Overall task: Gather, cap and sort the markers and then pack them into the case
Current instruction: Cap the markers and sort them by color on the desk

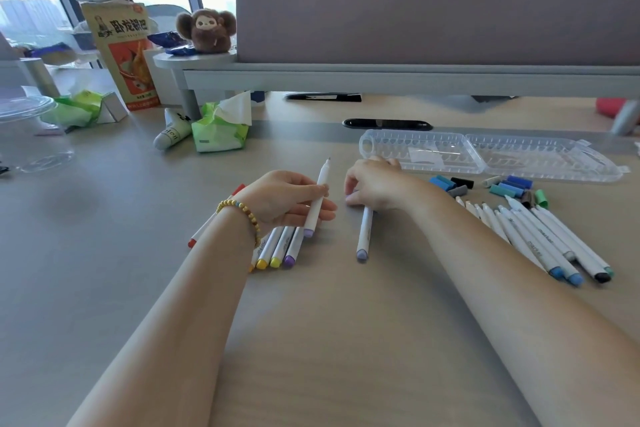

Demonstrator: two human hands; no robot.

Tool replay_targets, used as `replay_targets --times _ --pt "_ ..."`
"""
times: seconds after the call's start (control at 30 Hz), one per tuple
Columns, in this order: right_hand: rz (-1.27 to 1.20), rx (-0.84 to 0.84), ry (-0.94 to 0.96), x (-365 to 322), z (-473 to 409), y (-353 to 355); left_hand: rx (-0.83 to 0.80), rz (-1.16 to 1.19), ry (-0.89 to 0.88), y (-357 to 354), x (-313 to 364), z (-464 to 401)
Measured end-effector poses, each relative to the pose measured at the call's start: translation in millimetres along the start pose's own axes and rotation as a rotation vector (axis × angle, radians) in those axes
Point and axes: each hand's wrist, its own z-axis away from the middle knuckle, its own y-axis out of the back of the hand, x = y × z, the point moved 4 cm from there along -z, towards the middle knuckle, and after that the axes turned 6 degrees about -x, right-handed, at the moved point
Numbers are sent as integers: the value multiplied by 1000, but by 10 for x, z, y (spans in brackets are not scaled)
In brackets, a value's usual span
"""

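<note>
Left hand: left hand (287,199), centre of frame, fingers curled round an uncapped marker (318,199); fine tip points up-frame, pale-purple end cap sits at the lower end, just beside the fingers.
Left wrist: beaded bracelet (242,215), yellow and brown beads.
Right hand: right hand (375,184), just right of centre, knuckles up, fingertips down on the upper end of a second marker (364,232) lying on the desk (329,340). A pale-purple piece shows under the fingers; whether they pinch it, cannot tell.
Second marker: white barrel, lavender end cap toward the lower frame, runs nearly straight down-frame from the right hand.
Sorted group: capped markers (277,250) lying side by side under and below the left hand; visible end caps orange, yellow, yellow, purple. One red-capped marker (204,227) lies left of the wrist, partly hidden by it.
Unsorted group: uncapped markers (550,243), right of frame, fanned on the desk, blue, black and green ends toward lower right.
Loose caps: loose caps (485,187) scattered between the fanned markers and the case; blues, black, grey, teal, green.
Case: clear plastic case (485,156), upper right, lying opened flat, both halves showing ribbed slots; no markers seen inside.
Background: tissue pack (220,130) and plush toy (206,30), upper left.
</note>
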Motion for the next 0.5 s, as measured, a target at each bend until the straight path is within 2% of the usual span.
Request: replay_targets --times 0.07,0.13,0.23,0.33,0.4,0.5 --pt "87 42 -8 -15 -40 -16 1 -4 2 -12 3 3" --pt "10 143 -11 7 -46 35 -1 -10 0 -27 2 -1" --pt "-599 305 54 131 14 159 -1 -41 8 -50 -3 -10" --pt "-1048 299 52 284 69 165 11 -75 15 -72 -4 -25" --pt "-1255 234 32 326 78 114 19 -89 20 -91 -6 -31" --pt "-1351 214 17 359 92 83 21 -99 9 -132 -3 -25"
